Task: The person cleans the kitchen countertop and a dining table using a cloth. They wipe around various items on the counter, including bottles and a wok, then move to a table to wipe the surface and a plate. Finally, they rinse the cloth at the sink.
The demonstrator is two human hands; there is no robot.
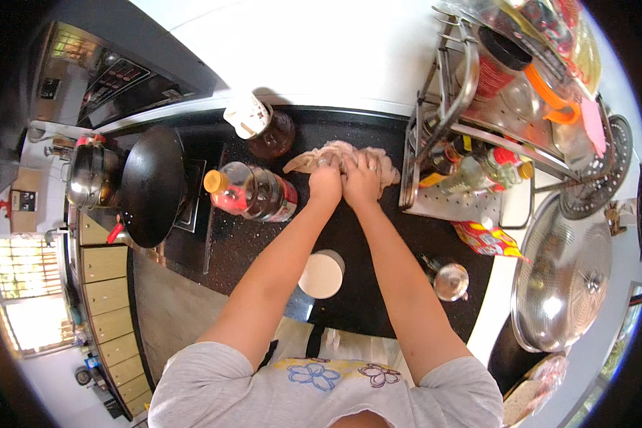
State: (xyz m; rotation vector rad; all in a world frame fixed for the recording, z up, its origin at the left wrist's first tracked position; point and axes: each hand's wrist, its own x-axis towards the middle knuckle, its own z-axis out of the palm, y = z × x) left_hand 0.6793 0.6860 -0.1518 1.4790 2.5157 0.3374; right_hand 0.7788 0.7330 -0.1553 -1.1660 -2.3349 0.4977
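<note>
On the counter (pixel 404 235) at twelve o'clock, left hand (pixel 325 185) and right hand (pixel 362 184) both clutch a bunched cloth (pixel 385 165), apparently wiping; the next stroke calls for clearing the bottle (pixel 262 192) at eight o'clock.

Kitchen, black wok (pixel 152 187), bottle rack (pixel 442 203), steel lid (pixel 556 267)

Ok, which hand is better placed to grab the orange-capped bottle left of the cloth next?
Probably your left hand: it's nearer the orange-capped bottle, with your right hand farther across. Both touch the cloth.
</note>
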